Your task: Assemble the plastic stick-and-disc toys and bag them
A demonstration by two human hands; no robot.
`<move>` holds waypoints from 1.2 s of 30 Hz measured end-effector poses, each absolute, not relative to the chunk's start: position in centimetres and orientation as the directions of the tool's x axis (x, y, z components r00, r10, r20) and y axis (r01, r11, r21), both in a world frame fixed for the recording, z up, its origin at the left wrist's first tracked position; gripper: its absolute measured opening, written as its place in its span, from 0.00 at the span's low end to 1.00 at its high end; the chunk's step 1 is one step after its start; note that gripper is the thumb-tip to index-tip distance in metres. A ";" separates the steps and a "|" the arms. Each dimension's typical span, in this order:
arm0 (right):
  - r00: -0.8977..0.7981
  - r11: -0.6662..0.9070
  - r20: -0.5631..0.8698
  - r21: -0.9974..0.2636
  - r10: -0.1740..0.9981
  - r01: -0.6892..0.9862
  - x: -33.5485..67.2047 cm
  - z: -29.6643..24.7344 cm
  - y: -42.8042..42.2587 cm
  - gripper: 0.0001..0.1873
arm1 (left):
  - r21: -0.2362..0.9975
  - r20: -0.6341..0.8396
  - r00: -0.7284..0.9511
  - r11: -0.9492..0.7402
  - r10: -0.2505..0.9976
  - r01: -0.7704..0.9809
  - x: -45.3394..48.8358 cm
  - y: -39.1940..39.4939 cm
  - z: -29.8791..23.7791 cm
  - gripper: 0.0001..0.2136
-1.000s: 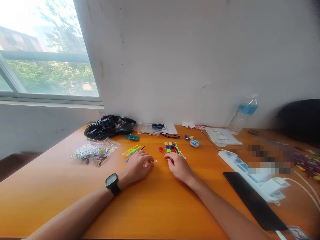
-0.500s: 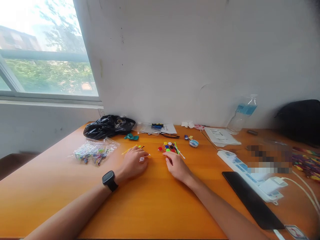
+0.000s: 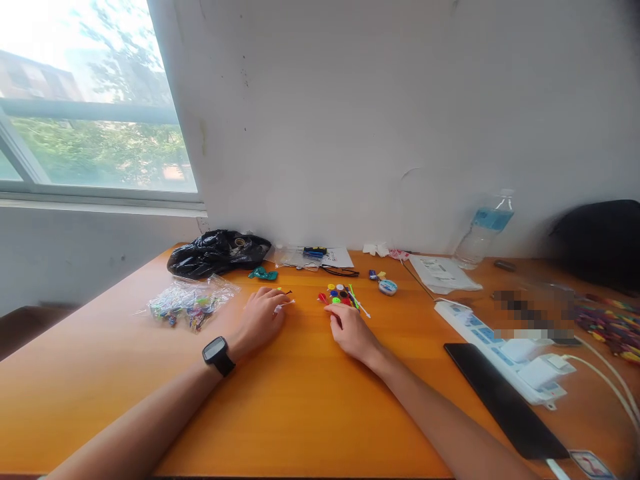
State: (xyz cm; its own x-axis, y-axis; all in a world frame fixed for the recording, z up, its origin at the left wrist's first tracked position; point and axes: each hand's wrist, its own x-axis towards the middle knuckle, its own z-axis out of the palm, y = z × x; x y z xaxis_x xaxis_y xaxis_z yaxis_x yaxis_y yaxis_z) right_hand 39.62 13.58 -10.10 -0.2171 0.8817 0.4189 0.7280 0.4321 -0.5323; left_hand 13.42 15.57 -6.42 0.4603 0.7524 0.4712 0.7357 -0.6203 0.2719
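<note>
My left hand (image 3: 259,319), with a black watch (image 3: 217,354) on the wrist, lies on the orange table (image 3: 300,407) with its fingers curled round a small white stick (image 3: 283,305). It covers several coloured sticks; one dark tip (image 3: 288,292) pokes out beyond the fingers. My right hand (image 3: 353,331) rests palm down just this side of a cluster of small coloured discs and sticks (image 3: 341,295), with its fingers bent and their tips touching the nearest pieces.
A clear bag of coloured pieces (image 3: 189,303) and a black plastic bag (image 3: 217,253) lie to the left. A water bottle (image 3: 484,229), papers (image 3: 443,272), a white power strip (image 3: 500,350) and a black phone (image 3: 503,400) stand to the right.
My left hand has slid away from me and to the left, carrying the white stick over the coloured sticks. My right hand has stayed by the discs.
</note>
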 end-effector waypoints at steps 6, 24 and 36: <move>-0.195 0.416 0.420 -0.539 0.887 0.732 39.7 -9.6 13.2 0.21 | 0.278 0.534 0.417 -0.619 0.735 0.735 13.7 15.5 -6.7 0.12; -0.182 0.386 0.405 -0.508 0.896 0.770 39.6 -8.0 11.9 0.15 | 0.373 0.452 0.606 -0.756 0.655 0.539 14.8 14.7 -9.0 0.24; -0.145 0.326 0.395 -0.444 0.907 0.835 39.2 -7.2 10.9 0.14 | 0.413 0.372 0.653 -0.747 0.660 0.521 15.3 13.9 -7.7 0.23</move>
State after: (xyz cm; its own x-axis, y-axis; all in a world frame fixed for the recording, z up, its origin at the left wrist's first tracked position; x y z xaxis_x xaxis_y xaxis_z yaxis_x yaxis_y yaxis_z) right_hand 39.19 10.94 -7.24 -0.1448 0.9072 0.3951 0.8345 0.3265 -0.4438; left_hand 15.29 13.87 -7.67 0.6525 0.6604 0.3717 0.5208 -0.7471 0.4130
